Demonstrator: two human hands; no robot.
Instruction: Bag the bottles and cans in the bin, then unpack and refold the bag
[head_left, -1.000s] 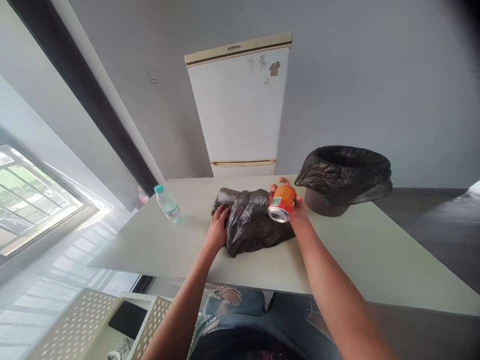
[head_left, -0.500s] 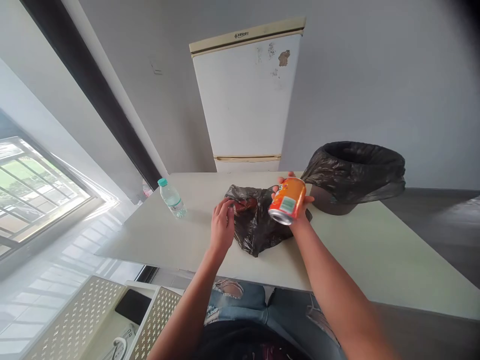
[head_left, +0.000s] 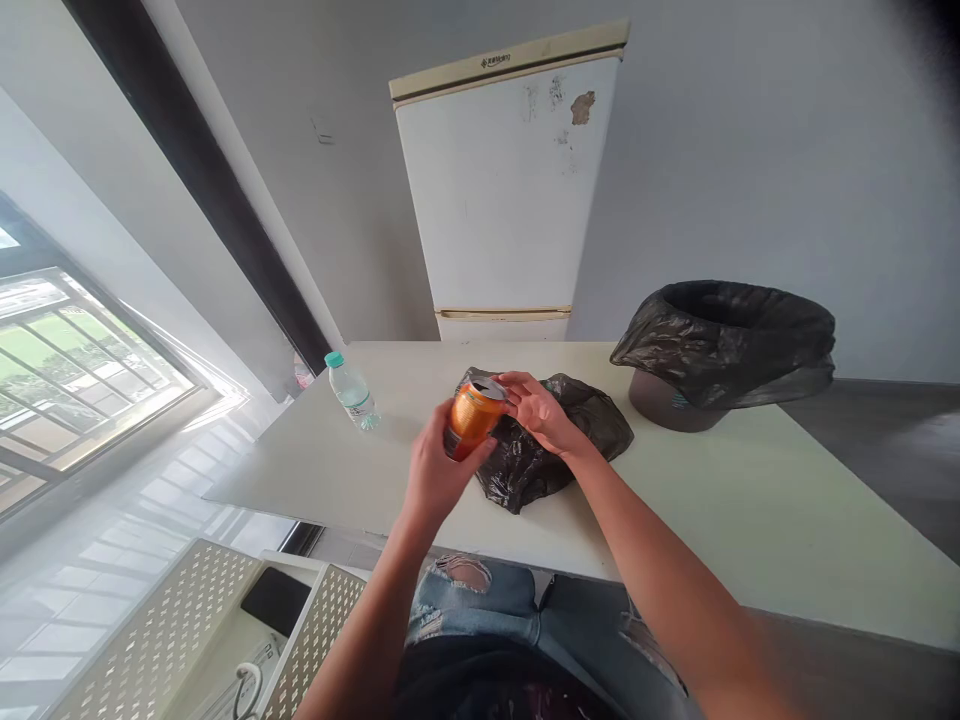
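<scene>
Orange, the can [head_left: 475,416] has just passed into our left hand [head_left: 437,468], which wraps it above the worktop [head_left: 360,490] near the black bag [head_left: 596,412], leaving our right hand [head_left: 541,415] loosely spread by its rim, seemingly freed.

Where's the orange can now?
Head view, near centre: the orange can is in the left hand, the right hand close by its rim, the clear bottle to its left.

I see bottle [head_left: 352,395] left on table [head_left: 810,530], plastic bag [head_left: 525,475] mid-table, can [head_left: 474,415] over its left part in left hand [head_left: 437,475], bin [head_left: 661,402] far right. Fridge [head_left: 510,190] behind table; basket [head_left: 311,645] near left.
</scene>
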